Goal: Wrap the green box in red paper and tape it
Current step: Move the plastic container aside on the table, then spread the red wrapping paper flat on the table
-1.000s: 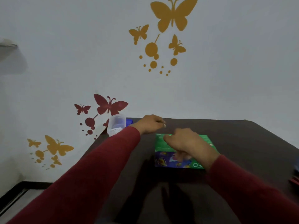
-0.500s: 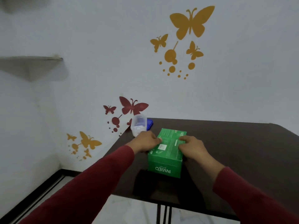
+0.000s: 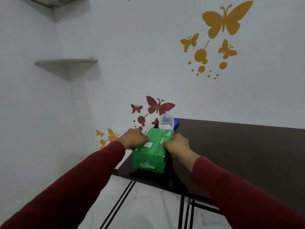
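A green tissue box (image 3: pixel 151 152) with white "PASEO" lettering stands at the near left corner of the dark table (image 3: pixel 239 154). My left hand (image 3: pixel 132 138) grips its left side, thumb lying on the top face. My right hand (image 3: pixel 177 145) grips its right side the same way. Both sleeves are dark red. No red paper or tape shows in the head view.
A clear plastic container (image 3: pixel 166 121) with a blue lid (image 3: pixel 176 124) beside it stands at the table's far left corner, just behind the box. The table's left edge runs close to the box. White wall with butterfly stickers behind; a corner shelf (image 3: pixel 67 66) up left.
The box has been turned so its plain green face is up and slid toward the table's near left corner. Both hands now hold its sides. The head camera has swung left.
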`<control>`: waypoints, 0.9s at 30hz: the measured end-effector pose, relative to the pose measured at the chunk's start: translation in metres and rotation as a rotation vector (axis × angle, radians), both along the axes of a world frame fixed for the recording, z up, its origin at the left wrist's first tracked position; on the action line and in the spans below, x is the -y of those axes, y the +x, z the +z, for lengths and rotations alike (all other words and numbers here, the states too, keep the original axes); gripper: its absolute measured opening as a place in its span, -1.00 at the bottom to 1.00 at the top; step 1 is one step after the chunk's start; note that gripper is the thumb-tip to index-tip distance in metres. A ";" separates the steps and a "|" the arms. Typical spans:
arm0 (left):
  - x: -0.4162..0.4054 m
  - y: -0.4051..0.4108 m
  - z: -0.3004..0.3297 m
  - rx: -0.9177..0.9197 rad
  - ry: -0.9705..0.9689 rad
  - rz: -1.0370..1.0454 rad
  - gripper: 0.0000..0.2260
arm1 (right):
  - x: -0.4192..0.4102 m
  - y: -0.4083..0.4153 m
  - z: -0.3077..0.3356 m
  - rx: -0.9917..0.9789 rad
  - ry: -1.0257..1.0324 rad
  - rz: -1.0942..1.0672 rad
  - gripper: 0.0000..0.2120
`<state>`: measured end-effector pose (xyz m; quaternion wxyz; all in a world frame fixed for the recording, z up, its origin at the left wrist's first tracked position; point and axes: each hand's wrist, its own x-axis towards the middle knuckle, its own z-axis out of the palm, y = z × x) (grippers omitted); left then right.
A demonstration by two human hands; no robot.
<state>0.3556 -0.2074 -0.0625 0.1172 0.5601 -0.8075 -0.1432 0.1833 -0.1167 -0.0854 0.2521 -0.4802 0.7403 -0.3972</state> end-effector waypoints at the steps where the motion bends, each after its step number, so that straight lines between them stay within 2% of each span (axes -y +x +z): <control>1: 0.001 0.003 -0.005 0.001 0.004 0.014 -0.62 | 0.001 0.003 -0.003 0.008 0.007 0.004 -0.78; 5: 0.000 0.004 -0.016 0.013 -0.023 0.064 -0.61 | -0.008 0.006 -0.010 0.055 -0.025 0.005 -0.80; 8: -0.012 -0.007 -0.012 0.088 -0.218 0.072 -0.61 | -0.018 -0.004 -0.011 0.106 -0.073 -0.035 -0.85; 11: -0.029 -0.035 -0.003 -0.026 -0.285 0.015 -0.60 | -0.030 -0.023 -0.007 0.176 -0.125 -0.108 -0.82; 15: -0.051 -0.098 0.003 -0.303 -0.150 -0.202 -0.80 | -0.059 -0.065 0.000 0.261 -0.231 -0.198 -0.88; 19: -0.080 -0.179 -0.001 -0.471 -0.005 -0.402 -0.85 | -0.108 -0.118 0.010 0.193 -0.307 -0.294 -0.94; 22: -0.111 -0.246 -0.008 -0.529 0.100 -0.488 -0.87 | -0.159 -0.166 0.018 0.107 -0.287 -0.372 -0.70; 27: -0.177 -0.362 -0.025 -0.480 0.219 -0.674 -0.88 | -0.246 -0.253 0.021 -0.097 -0.140 -0.491 -0.56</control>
